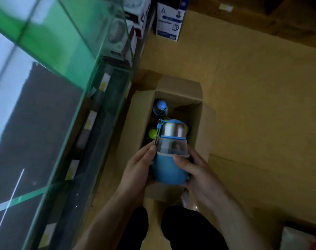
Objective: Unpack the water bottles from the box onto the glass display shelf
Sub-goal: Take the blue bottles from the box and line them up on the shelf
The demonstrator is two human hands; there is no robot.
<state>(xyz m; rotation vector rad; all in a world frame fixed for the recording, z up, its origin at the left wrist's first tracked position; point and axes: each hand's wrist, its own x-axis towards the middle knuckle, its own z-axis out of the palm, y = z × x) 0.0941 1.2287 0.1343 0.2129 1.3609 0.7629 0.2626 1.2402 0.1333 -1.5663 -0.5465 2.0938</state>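
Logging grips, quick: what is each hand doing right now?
Left hand: holds the bottle, thumb along its side.
Right hand: holds the same bottle, thumb across its front.

1. Water bottle (169, 156): clear, glossy middle part, of glass or plastic, cannot tell which.
2. Lower sleeve (167, 172) of it: blue, matt, smooth, soft-looking.
3. Cap band (173, 130): bare metal, brushed, with dull shine.
4. Box (141, 116): brown cardboard, matt, unprinted.
5. Glass display shelf (67, 44): smooth glossy glass, green at the edges, full of reflections.
6. Green lid (152, 133) inside the box: glossy, plastic-looking.
7. Floor (252, 91): yellowish-brown, smooth, matt.
8. Kettle carton (169, 24): printed white and blue paperboard, slightly glossy.
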